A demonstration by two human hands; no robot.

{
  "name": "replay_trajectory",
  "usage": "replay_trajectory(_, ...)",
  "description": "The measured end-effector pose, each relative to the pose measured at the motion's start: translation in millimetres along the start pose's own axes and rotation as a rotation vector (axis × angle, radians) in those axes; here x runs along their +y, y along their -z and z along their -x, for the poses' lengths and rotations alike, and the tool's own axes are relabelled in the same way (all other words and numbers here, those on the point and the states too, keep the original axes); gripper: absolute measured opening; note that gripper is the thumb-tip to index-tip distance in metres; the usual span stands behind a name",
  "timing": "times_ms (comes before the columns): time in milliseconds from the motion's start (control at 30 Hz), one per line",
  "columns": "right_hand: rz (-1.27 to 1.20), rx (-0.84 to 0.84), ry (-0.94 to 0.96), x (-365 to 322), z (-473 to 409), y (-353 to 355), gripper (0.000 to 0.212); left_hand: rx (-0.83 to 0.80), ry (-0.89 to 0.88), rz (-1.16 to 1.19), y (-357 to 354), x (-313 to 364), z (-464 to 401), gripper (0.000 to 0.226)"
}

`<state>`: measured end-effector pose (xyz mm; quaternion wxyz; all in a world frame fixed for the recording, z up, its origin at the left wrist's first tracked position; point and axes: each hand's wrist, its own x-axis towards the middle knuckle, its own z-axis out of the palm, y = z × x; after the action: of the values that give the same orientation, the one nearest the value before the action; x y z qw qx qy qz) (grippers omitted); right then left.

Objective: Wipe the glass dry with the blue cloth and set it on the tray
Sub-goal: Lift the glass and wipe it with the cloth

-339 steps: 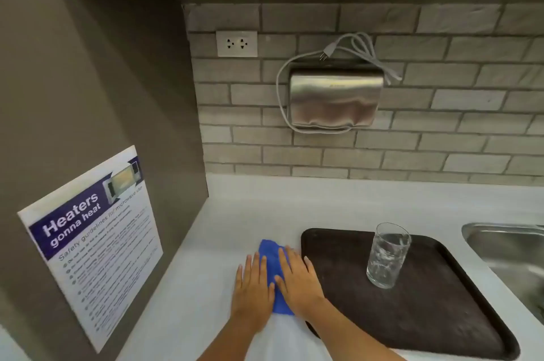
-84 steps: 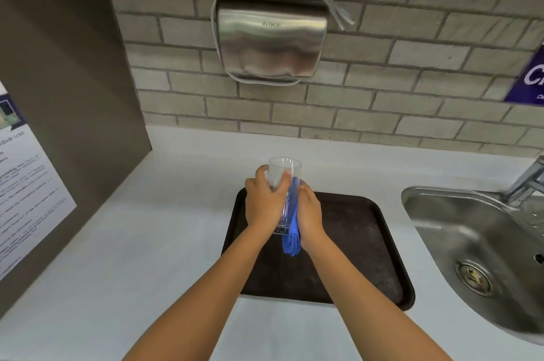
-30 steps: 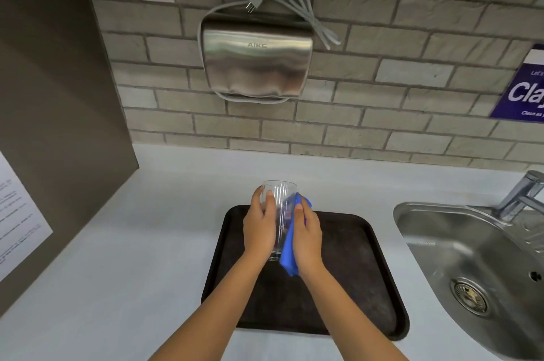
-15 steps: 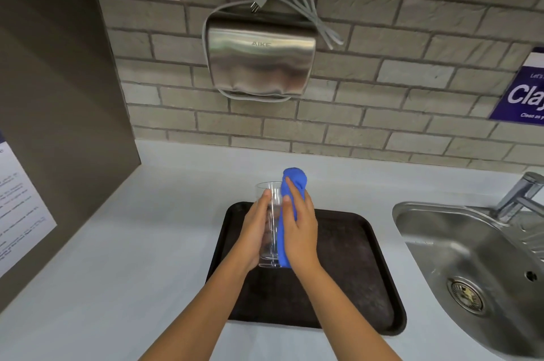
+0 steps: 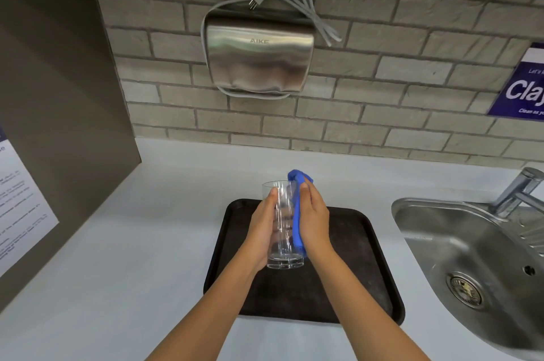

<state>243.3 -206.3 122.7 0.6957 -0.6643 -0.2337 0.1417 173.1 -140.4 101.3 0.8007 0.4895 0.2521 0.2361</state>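
Note:
A clear tall glass point(image 5: 283, 243) is held upright in the air above the dark brown tray point(image 5: 365, 266). My left hand point(image 5: 262, 231) grips the glass from its left side. My right hand point(image 5: 313, 222) presses the blue cloth point(image 5: 296, 213) flat against the glass's right side, and the cloth bunches up above the rim. The tray lies on the white counter with nothing standing on it.
A steel sink point(image 5: 471, 266) with a tap point(image 5: 518, 190) lies to the right of the tray. A steel hand dryer point(image 5: 259, 57) with a loose cord hangs on the brick wall. A dark side panel with a poster point(image 5: 17, 207) stands at the left.
The glass has gone from the tray into my left hand, and the cloth from the counter into my right. In the last half second the cloth slid slightly down the glass's right side.

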Motion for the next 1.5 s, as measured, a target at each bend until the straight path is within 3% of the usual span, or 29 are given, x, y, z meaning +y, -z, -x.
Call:
replay_trajectory(67,0.097,0.013,0.063,0,6,0,0.032,-0.016,0.0,-0.009,-1,0,-1,0.053)
replay_trajectory(200,0.487,0.016,0.403,5,23,-12,0.038,0.005,-0.022,-0.124,-5,5,-2,0.034)
replay_trajectory(267,0.376,-0.002,0.323,3,19,-9,0.036,-0.034,-0.009,-0.043,-3,2,-3,0.041)
replay_trajectory(367,0.007,-0.019,-0.055,1,6,-1,0.034,0.006,0.001,0.024,-1,4,2,0.056)
replay_trajectory(433,-0.092,-0.016,-0.207,3,4,2,0.038,0.021,0.006,0.02,0,6,0,0.061)
replay_trajectory(533,-0.108,-0.054,-0.228,12,13,-1,0.04,0.05,0.036,0.079,1,19,-4,0.07)
replay_trajectory(733,-0.08,-0.082,-0.153,14,18,-8,0.033,0.119,-0.013,0.053,6,29,-14,0.061)
replay_trajectory(867,-0.028,-0.019,-0.107,18,15,-10,0.024,0.347,-0.206,-0.175,2,22,-17,0.04)
replay_trajectory(967,-0.01,0.045,-0.126,21,12,-14,0.033,0.338,-0.293,-0.421,-1,17,-10,0.051)
replay_trajectory(1067,0.089,0.089,-0.019,17,19,-22,0.036,0.306,-0.285,-0.472,-2,11,-11,0.058)
replay_trajectory(1267,0.517,0.041,0.391,22,36,-38,0.04,0.135,-0.094,-0.084,15,19,-22,0.051)
replay_trajectory(1367,0.307,-0.019,0.256,16,18,-31,0.039,0.031,-0.067,-0.037,18,11,-15,0.051)
replay_trajectory(1500,-0.025,-0.052,-0.174,13,-17,-18,0.048,-0.004,0.061,0.097,14,8,-11,0.062)
